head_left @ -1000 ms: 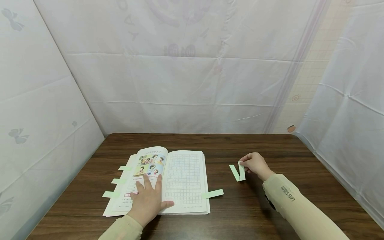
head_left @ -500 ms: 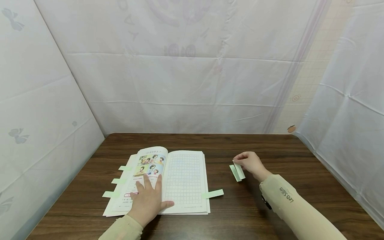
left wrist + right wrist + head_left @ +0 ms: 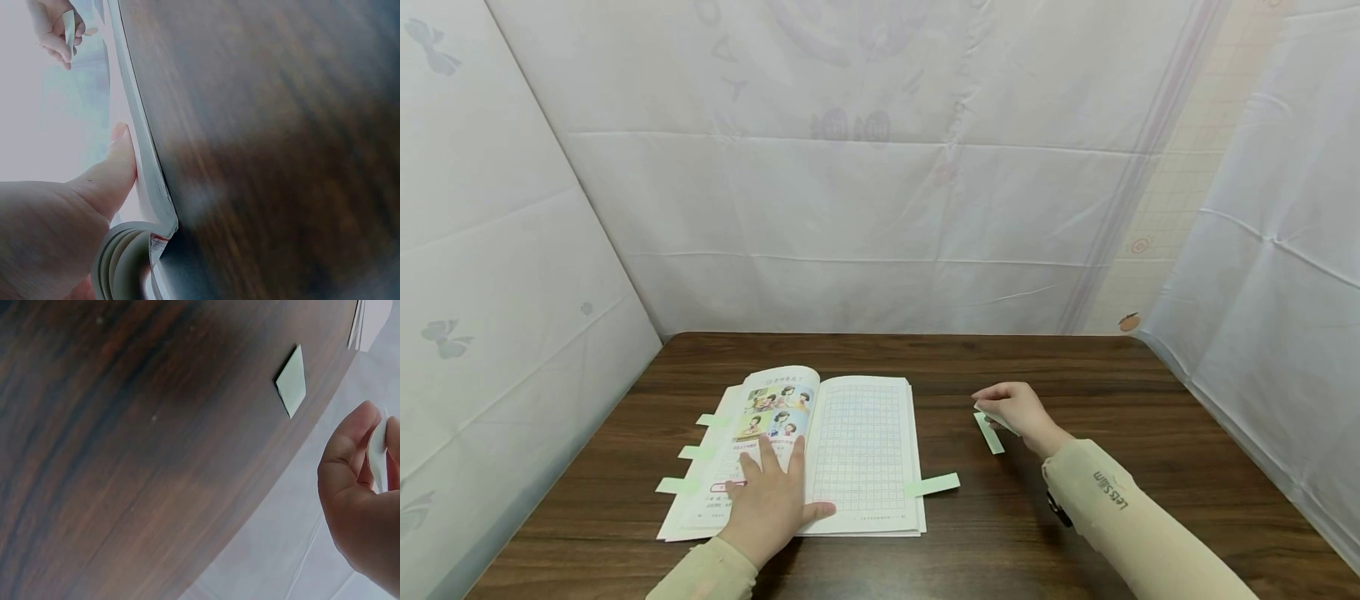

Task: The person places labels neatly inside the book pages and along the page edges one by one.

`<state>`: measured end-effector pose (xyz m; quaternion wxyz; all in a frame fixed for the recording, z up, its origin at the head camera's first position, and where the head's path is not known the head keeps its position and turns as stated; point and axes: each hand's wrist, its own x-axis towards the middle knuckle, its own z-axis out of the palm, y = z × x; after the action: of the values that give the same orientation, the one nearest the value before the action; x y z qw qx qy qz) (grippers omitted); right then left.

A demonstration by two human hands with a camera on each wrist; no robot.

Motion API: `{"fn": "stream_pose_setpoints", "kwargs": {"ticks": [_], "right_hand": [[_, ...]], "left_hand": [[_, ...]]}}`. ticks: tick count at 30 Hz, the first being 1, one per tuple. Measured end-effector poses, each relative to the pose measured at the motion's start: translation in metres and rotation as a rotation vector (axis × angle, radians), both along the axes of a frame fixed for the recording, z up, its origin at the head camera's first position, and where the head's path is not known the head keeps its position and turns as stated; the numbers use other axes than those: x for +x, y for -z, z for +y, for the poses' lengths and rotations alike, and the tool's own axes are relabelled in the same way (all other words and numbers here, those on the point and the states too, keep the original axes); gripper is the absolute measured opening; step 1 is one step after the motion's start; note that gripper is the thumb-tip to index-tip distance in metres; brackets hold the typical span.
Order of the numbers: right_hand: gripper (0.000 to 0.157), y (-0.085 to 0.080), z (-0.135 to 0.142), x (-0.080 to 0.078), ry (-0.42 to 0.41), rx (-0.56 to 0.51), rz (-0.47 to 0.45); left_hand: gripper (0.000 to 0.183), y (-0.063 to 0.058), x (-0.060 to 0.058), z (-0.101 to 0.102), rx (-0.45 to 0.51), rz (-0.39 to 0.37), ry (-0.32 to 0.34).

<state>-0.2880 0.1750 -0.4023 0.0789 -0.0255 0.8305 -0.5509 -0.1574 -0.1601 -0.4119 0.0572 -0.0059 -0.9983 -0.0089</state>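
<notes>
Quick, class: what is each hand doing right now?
Left hand: open, pressing flat on the open book.
Right hand: pinching a pale green paper strip above the table.

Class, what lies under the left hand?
The left hand rests flat on the open book's left page; the print beneath the palm is covered.

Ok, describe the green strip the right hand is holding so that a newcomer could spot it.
On the dark wooden table, look right of the open book. The right hand pinches one pale green paper strip off the tabletop; a second strip lies flat just below it, untouched.
</notes>
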Motion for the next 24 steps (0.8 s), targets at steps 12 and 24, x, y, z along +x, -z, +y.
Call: {"fn": "stream_pose_setpoints", "kwargs": {"ticks": [12,24], "right_hand": [[0.03,0.001,-0.008,0.0,-0.041,-0.027,-0.01],[0.018,0.004,-0.024,0.0,-0.035,-0.03,-0.044]], "left_hand": [[0.101,0.0,0.0,0.0,-0.003,-0.004,0.002],[0.102,0.001,-0.001,0.0,-0.008,0.01,0.003]]}}
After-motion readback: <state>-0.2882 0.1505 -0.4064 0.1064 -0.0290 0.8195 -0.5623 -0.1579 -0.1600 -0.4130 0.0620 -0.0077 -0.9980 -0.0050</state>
